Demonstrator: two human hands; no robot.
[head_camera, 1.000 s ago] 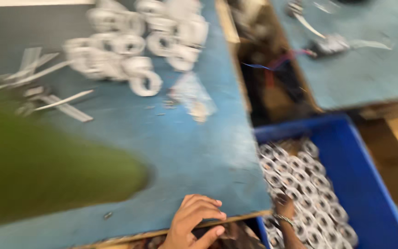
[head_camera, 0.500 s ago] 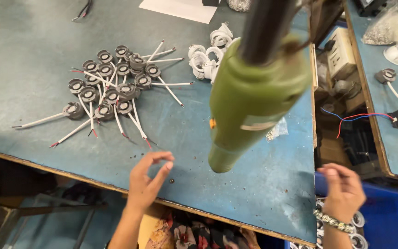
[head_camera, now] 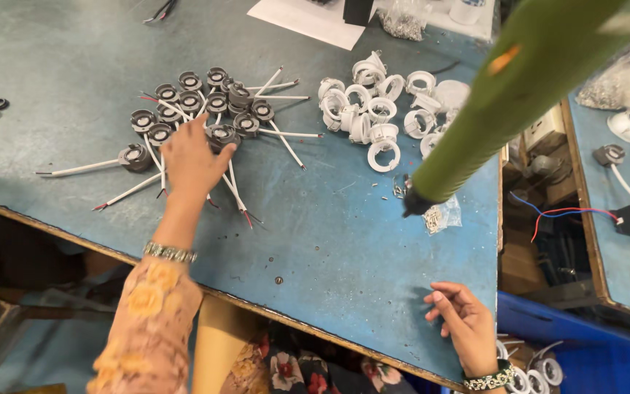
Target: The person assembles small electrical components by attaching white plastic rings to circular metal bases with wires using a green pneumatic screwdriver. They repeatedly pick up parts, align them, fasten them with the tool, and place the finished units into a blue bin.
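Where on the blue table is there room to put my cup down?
Bare tabletop lies in front, between the left hand and the right hand. The far left stretch is free too. It is crowded at the grey sockets with wires and the white rings.

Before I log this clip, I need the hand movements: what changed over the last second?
The left hand went from the near table edge out to the pile of grey wired sockets and now touches one. The right hand stayed low at the table edge, open and empty. The white rings and hanging green tool kept their places.
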